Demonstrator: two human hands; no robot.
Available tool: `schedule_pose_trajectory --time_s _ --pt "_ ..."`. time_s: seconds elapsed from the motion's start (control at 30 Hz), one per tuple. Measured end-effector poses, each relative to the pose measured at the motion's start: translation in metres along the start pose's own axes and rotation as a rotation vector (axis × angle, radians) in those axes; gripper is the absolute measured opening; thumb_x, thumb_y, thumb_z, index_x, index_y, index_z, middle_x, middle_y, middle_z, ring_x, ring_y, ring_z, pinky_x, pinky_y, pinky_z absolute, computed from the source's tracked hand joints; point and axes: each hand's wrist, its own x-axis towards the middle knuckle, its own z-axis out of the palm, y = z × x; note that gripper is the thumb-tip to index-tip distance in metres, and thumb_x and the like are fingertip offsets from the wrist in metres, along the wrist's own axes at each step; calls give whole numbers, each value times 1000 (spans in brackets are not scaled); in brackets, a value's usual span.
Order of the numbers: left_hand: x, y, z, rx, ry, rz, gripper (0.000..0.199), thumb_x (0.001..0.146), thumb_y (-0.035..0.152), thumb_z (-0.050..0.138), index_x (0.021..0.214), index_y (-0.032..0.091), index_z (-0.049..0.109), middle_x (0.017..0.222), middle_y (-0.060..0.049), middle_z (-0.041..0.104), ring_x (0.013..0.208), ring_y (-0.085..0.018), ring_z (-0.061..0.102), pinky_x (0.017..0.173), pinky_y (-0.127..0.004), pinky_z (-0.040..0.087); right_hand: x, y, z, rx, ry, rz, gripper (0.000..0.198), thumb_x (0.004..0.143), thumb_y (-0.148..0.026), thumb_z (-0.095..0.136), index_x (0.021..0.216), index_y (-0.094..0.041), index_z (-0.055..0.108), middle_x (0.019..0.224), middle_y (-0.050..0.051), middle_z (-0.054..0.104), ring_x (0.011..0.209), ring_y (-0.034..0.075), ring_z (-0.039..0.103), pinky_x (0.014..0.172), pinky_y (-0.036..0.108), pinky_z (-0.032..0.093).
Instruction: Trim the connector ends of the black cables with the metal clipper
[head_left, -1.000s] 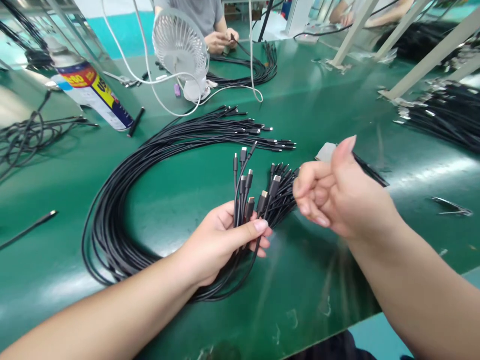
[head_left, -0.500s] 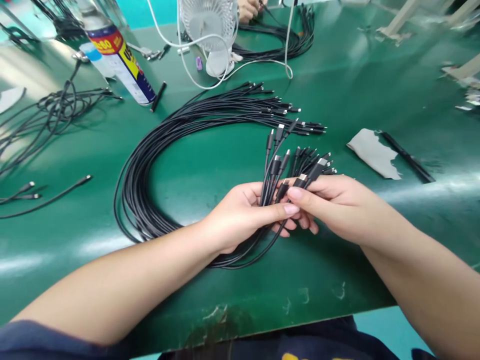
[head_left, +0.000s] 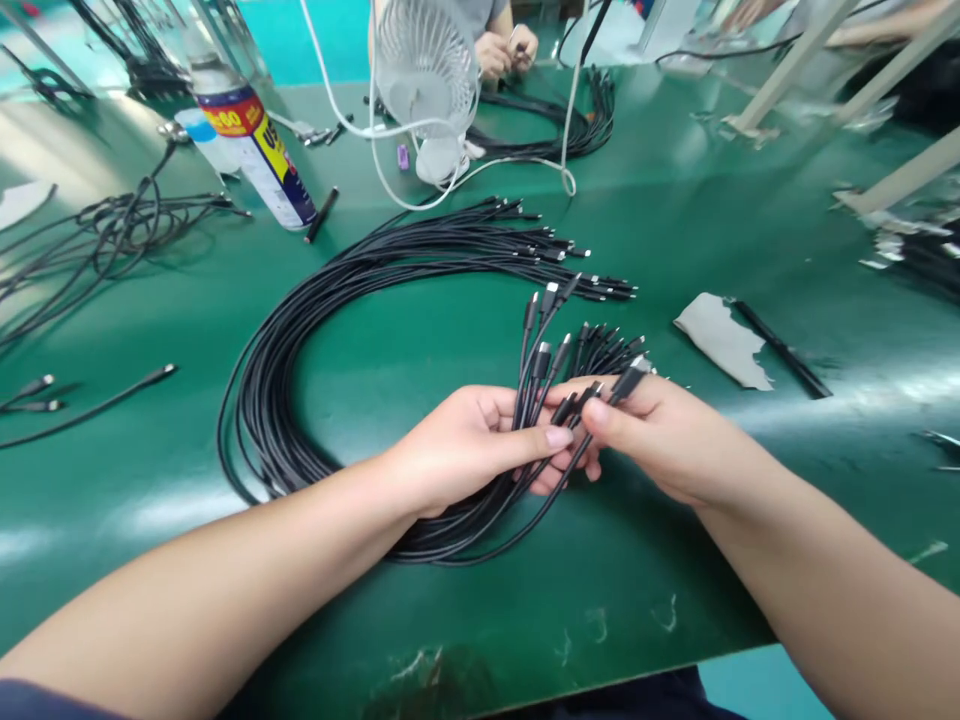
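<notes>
A thick bundle of black USB cables (head_left: 262, 400) curves in a C across the green table. Its far ends fan out at the back, and the near ends reach my hands. My left hand (head_left: 487, 445) is closed around several cable ends, whose connectors (head_left: 541, 360) stick up above the thumb. Close against it, my right hand (head_left: 660, 435) pinches a cable just below its plug (head_left: 630, 378) between thumb and fingers. More connector ends (head_left: 611, 348) lie behind the right hand. The fingers partly hide the gripped cables.
A spray can (head_left: 259, 155) and a small white fan (head_left: 427, 80) stand at the back. Loose cables (head_left: 120, 230) lie to the left. A torn paper piece (head_left: 724, 340) and a black strip (head_left: 784, 350) are at right. Across the table, another person's hands (head_left: 506, 52) work near cables.
The view has tilted up slightly, so everything sits lower. My right thumb and the plug it holds have moved slightly apart from the other connectors. My left hand keeps its hold.
</notes>
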Motion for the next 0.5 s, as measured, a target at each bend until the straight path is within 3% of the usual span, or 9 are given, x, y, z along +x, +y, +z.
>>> schedule_pose_trajectory --time_s 0.23,0.5 --pt "-1 -1 -1 83 -9 16 30 92 38 67 74 14 68 67 -2 66 63 -13 56 64 -25 43 2 -8 1 22 -105 10 33 96 -44 63 96 -12 74 84 10 80 77 18 76 64 24 56" --pt "-3 -3 3 84 35 26 34 86 45 72 71 16 63 64 0 61 61 -13 55 63 -26 44 -5 -15 8 96 -65 -3 23 94 -38 65 90 -16 71 83 6 77 77 17 76 75 29 62"
